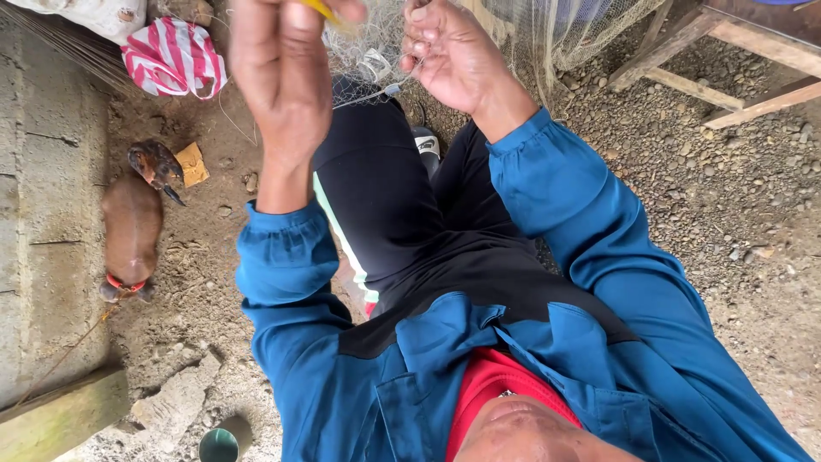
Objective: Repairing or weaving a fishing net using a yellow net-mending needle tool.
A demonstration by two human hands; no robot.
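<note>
Two bare hands are working at the top of the view, both raised in front of a fine, pale fishing net (376, 38) that is hanging down over the person's lap. The left hand (286, 73) is showing its back to the camera; its fingers are closing around a slim yellow tool (325, 12), only a short length of which is showing above the knuckles. The right hand (449, 56) is curling at the net, fingertips pinching the mesh just beside a small white float (374, 64) caught in the strands. Both arms are wearing blue sleeves (581, 214), and black trousers (385, 197) with a pale side stripe are lying beneath the net.

On the dirt ground (214, 248) to the left, a brown dog (132, 227) is lying near a concrete ledge (47, 197). A red-and-white striped bag (171, 58) is resting further up. Wooden beams (718, 77) are crossing the gravel at upper right. A round green tin (219, 445) is standing at the lower edge.
</note>
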